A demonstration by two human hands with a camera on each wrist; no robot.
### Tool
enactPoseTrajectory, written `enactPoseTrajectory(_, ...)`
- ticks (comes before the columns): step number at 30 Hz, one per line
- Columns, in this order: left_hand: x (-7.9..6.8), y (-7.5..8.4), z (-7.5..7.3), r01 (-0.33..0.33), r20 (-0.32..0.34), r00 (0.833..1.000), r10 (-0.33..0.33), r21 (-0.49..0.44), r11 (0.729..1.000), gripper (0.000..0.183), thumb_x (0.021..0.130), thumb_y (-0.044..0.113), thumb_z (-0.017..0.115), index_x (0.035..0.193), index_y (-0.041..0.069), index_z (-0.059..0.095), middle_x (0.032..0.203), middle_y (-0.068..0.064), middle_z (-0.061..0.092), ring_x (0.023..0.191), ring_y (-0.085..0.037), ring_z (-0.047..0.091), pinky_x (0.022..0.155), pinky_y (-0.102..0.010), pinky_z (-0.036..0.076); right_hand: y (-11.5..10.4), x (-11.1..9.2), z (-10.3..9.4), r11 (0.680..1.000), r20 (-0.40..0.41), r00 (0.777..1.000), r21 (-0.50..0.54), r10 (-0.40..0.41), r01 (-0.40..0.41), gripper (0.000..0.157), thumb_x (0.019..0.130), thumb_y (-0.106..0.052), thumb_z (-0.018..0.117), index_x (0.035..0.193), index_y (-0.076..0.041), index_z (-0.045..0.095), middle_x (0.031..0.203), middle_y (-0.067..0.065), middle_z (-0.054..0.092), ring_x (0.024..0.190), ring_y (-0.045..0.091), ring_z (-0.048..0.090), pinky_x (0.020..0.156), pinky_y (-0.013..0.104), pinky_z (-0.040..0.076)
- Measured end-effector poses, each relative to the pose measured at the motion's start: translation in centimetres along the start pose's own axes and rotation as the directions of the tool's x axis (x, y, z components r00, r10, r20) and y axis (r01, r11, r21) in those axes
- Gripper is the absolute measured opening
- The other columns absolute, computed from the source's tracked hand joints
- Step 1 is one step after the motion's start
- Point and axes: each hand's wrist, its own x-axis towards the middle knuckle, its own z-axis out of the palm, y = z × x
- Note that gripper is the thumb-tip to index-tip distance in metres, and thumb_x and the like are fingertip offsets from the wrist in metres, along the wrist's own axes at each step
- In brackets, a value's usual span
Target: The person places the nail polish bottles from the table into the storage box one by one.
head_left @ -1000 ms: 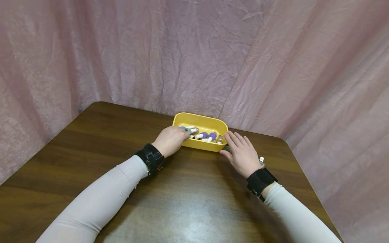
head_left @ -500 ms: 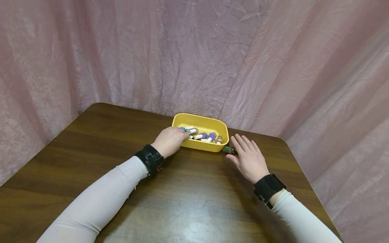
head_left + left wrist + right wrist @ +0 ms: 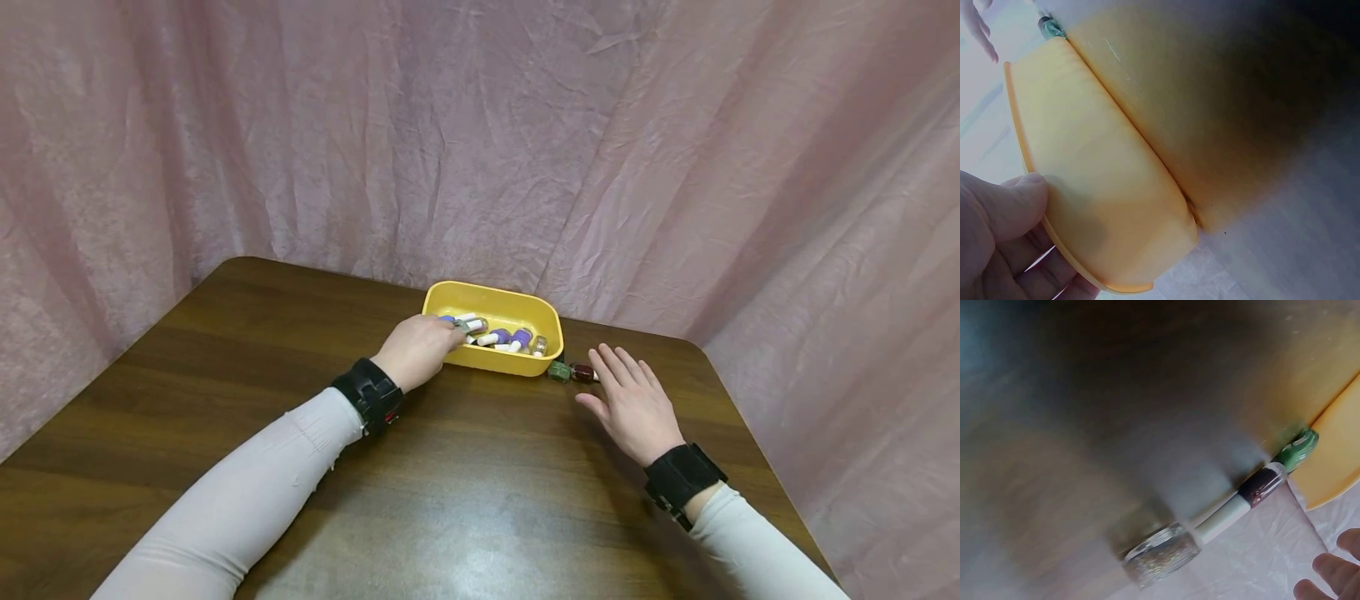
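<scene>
My left hand (image 3: 418,353) grips the near left rim of a yellow plastic bin (image 3: 495,361), thumb outside the wall and fingers inside. Several small nail polish bottles (image 3: 521,339) with white caps lie in the bin, some purple. My right hand (image 3: 636,407) is spread flat over the table, right of the bin, holding nothing. A row of bottles lies beside it: a green nail polish bottle (image 3: 1297,450) by the bin's corner, a dark red bottle (image 3: 1262,485) with a white cap, and a clear glittery bottle (image 3: 1161,555). In the head view the right hand hides the glittery one.
The bin stands near the far edge of a brown wooden table (image 3: 420,483). Behind that edge hangs a pink curtain (image 3: 480,142). Black straps with cameras sit on both wrists.
My right hand has moved away from the bin's right end, rightward and nearer to me, uncovering the green and dark red bottles. The left hand stays on the bin's rim.
</scene>
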Motion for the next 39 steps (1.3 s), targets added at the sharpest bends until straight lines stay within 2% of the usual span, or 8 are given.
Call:
enactPoseTrajectory(7, 0.0, 0.1, 0.0, 0.0, 0.004, 1.0, 0.0, 0.001, 1.0, 0.011, 0.1, 0.007, 0.08, 0.101, 0.017, 0.083, 0.093, -0.001, 0.076, 0.084, -0.02, 0.071, 0.076, -0.04, 0.057, 0.6, -0.8, -0.2, 0.999, 0.025, 0.999, -0.003, 0.036, -0.036, 0.077, 0.107, -0.046, 0.072, 0.165, -0.002, 0.047, 0.169, 0.022, 0.046, 0.158, 0.045, 0.039, 0.126, 0.067, 0.029)
enactPoseTrajectory(18, -0.1, 0.1, 0.1, -0.002, 0.001, 1.0, 0.002, -0.002, 1.0, 0.009, 0.1, 0.007, 0.08, 0.098, 0.017, 0.082, 0.092, -0.002, 0.075, 0.083, -0.021, 0.071, 0.075, -0.041, 0.057, 1.9, -1.6, -0.1, 0.998, 0.01, 0.998, -0.007, 0.063, -0.063, 0.076, 0.106, -0.044, 0.073, 0.163, 0.001, 0.049, 0.166, 0.024, 0.049, 0.155, 0.047, 0.042, 0.125, 0.067, 0.03)
enactPoseTrajectory(26, 0.0, 0.1, 0.1, 0.0, 0.003, 1.0, 0.0, -0.004, 1.0, 0.009, 0.101, 0.008, 0.079, 0.099, 0.017, 0.082, 0.092, -0.002, 0.076, 0.083, -0.02, 0.071, 0.075, -0.04, 0.057, 3.0, -2.1, 0.1, 0.995, 0.049, 0.994, -0.017, 0.101, -0.1, 0.076, 0.108, -0.044, 0.071, 0.164, 0.001, 0.047, 0.166, 0.026, 0.049, 0.155, 0.047, 0.041, 0.126, 0.067, 0.029)
enactPoseTrajectory(33, 0.0, 0.1, -0.2, -0.006, -0.009, 1.0, 0.006, 0.005, 1.0, 0.009, 0.1, 0.007, 0.08, 0.099, 0.016, 0.081, 0.094, -0.003, 0.077, 0.086, -0.022, 0.073, 0.077, -0.042, 0.058, 3.8, -2.4, 0.1, 0.993, 0.06, 0.992, -0.031, 0.114, -0.112, 0.074, 0.108, -0.043, 0.071, 0.162, 0.002, 0.049, 0.162, 0.027, 0.052, 0.153, 0.049, 0.044, 0.124, 0.068, 0.031)
enactPoseTrajectory(39, -0.1, 0.1, 0.0, -0.007, -0.011, 1.0, 0.007, 0.008, 1.0, 0.01, 0.099, 0.006, 0.08, 0.099, 0.016, 0.081, 0.094, -0.003, 0.078, 0.086, -0.022, 0.073, 0.078, -0.041, 0.058, 4.3, -2.7, 0.3, 0.994, 0.066, 0.992, -0.028, 0.105, -0.103, 0.072, 0.106, -0.042, 0.073, 0.159, 0.004, 0.052, 0.157, 0.03, 0.056, 0.145, 0.053, 0.051, 0.118, 0.07, 0.039)
